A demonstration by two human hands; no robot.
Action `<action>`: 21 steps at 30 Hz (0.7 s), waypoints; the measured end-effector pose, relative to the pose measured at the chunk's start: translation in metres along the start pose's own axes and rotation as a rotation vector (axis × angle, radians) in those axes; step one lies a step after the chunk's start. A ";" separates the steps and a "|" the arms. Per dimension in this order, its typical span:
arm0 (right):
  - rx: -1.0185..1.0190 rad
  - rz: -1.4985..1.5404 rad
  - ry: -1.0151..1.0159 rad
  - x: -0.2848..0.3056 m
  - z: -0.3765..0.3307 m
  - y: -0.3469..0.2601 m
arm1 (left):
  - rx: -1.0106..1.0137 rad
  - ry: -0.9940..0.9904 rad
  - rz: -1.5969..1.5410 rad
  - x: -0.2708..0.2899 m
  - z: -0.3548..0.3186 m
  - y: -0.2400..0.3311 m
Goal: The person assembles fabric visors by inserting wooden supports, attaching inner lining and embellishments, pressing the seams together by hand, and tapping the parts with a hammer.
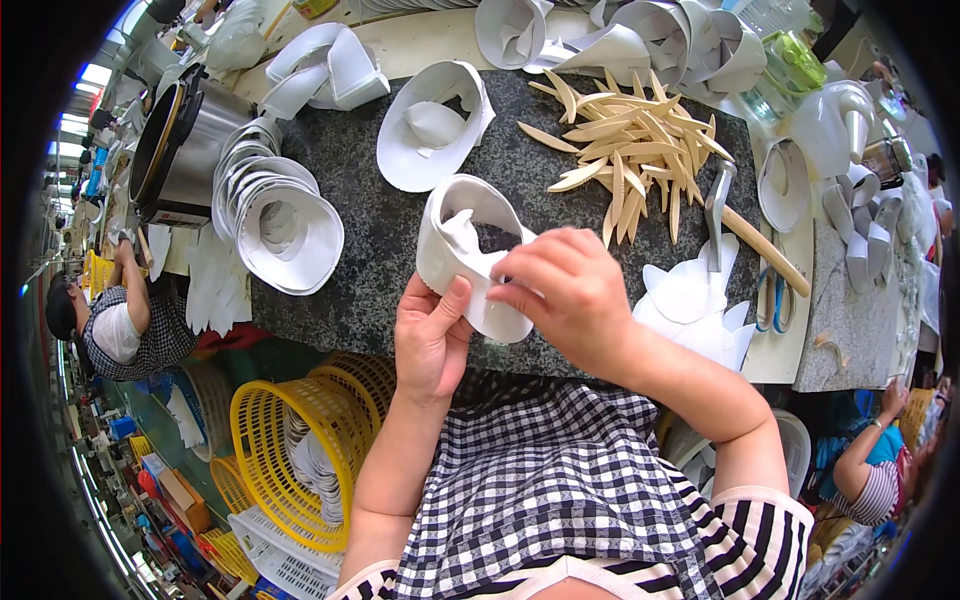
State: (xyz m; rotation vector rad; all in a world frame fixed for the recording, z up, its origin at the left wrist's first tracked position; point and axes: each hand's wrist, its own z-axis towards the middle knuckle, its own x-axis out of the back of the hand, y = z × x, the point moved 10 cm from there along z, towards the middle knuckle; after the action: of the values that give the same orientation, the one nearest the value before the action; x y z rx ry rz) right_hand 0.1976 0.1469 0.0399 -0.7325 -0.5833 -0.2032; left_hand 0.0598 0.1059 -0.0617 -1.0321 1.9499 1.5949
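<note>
Pinching curved, stiff white piece (470, 250), both hands (430, 340) (570, 295).

The lower part of the white piece (470, 250) is covered by the right hand (570, 295) and the left hand (430, 335). The hammer (745, 225) head's far end is hidden among wooden sticks (630, 150). The scissors' (772, 300) blades are concealed under the handle.

Dark stone worktop (380, 230), cluttered workshop floor

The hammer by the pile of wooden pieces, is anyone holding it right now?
No, the hammer lies alone on the table, while both the left hand and right hand grip a white curved shoe piece.
</note>
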 end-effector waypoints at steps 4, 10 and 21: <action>-0.031 0.076 -0.075 -0.010 -0.008 0.005 | -0.061 0.029 0.024 0.009 -0.003 -0.002; 0.031 0.248 -0.416 -0.021 0.001 -0.003 | 0.073 -0.247 -0.121 0.002 0.002 0.007; 0.084 0.219 -0.275 -0.008 0.009 -0.004 | 0.006 -0.189 -0.116 -0.004 -0.002 0.006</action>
State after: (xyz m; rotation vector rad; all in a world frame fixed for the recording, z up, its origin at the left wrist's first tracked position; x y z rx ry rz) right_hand 0.1857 0.1502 0.0429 -0.7426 -0.7618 0.1268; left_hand 0.0582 0.1056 -0.0541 -0.9371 1.7376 1.5620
